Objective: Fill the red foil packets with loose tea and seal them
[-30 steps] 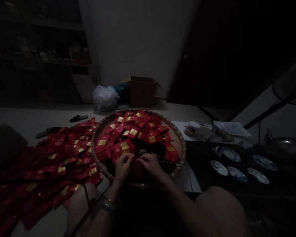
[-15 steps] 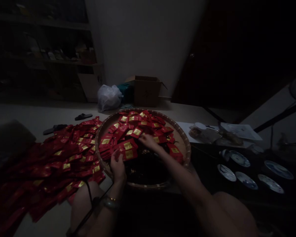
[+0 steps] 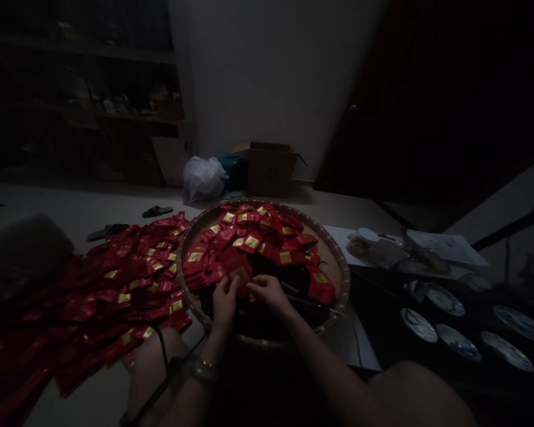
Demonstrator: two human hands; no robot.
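Note:
My left hand [image 3: 225, 302] pinches a red packet [image 3: 239, 270] with a gold square, holding it over the near part of a round woven bamboo tray [image 3: 346, 279]. Close beside it, my right hand [image 3: 269, 293] has thumb and fingertips closed at the packet's right edge. A thin dark stick-like tool [image 3: 311, 302] with a pointed end stretches from behind the right hand to the tray's rim; whether the hand holds it is unclear. Many red packets [image 3: 251, 242] with gold squares fill the tray's far side. Dark loose contents at its near side are hard to make out.
A large heap of red packets [image 3: 124, 296] spreads over the floor at left, near slippers [image 3: 157, 212]. Beyond the tray stand a white plastic bag [image 3: 203, 178] and an open cardboard box [image 3: 271, 172]. Several patterned dishes [image 3: 458, 342] sit on a dark surface at right.
My right hand has drawn back from the packets in the tray to meet my left hand. The left hand has shifted right, lifting a packet. The dark tool now shows. The view moved slightly.

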